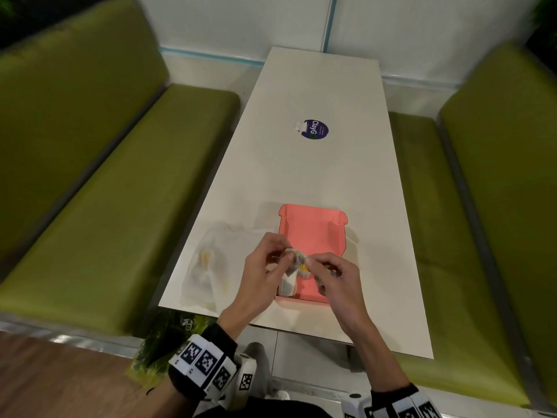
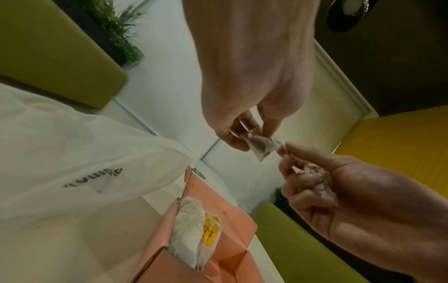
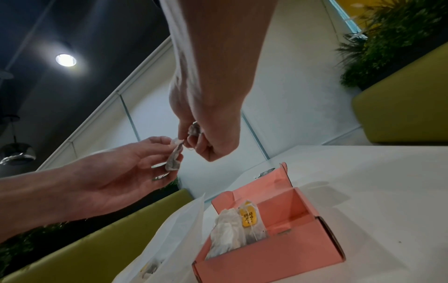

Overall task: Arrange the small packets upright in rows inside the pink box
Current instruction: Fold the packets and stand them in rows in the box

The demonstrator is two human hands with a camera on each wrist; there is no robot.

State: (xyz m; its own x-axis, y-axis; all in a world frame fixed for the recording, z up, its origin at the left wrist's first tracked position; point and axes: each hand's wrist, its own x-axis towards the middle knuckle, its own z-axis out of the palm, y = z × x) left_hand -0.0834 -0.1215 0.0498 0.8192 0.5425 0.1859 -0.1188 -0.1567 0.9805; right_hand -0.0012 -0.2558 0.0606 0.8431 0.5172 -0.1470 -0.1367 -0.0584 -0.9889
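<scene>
Above the near end of the open pink box [image 1: 313, 233], both hands pinch one small translucent packet [image 1: 297, 257] between them. My left hand [image 1: 271, 259] grips its left end with thumb and fingers [image 2: 238, 141]. My right hand [image 1: 330, 268] pinches the other end [image 2: 281, 148] and also keeps more crumpled packets [image 2: 320, 184] curled in its palm. Inside the box [image 3: 278, 254], at its near left corner, a few white packets [image 3: 226, 230] stand upright, one with a yellow tag [image 3: 248, 216]. The rest of the box is bare.
A crumpled white plastic bag [image 1: 208, 267] lies left of the box near the table's front edge. The long white table [image 1: 316, 176] carries a dark round sticker [image 1: 315, 129] farther back. Green benches [image 1: 105, 191] flank it on both sides.
</scene>
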